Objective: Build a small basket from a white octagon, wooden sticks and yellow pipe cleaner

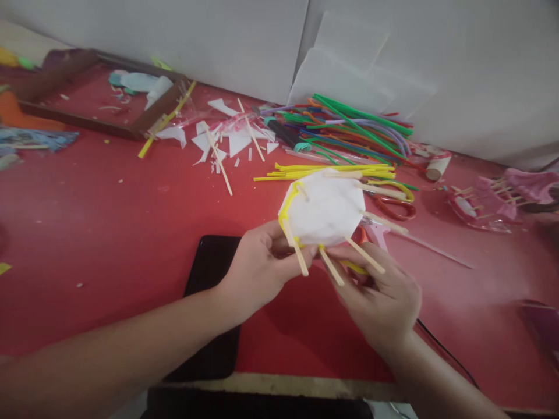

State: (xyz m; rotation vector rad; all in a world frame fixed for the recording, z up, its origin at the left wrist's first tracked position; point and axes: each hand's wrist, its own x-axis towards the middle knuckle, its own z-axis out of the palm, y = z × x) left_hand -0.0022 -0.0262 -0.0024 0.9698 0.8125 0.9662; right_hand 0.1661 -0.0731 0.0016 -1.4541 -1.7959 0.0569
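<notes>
Looks like yellow wire (287,205) going round the sticks (332,266); left hand (257,265) pinching the disc (327,206), right hand (379,291) curled on the wire. Next bend probably wants a steady disc.

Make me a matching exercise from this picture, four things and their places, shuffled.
Column one:
1. White panel
2. Black slab
3. Brown frame
4. White sheets

Column two:
A. Against the pale wall
B. On the red table, upper left of the view
C. In the left hand
D. Partly hidden by the left arm

Pairs: 1-C; 2-D; 3-B; 4-A
</notes>
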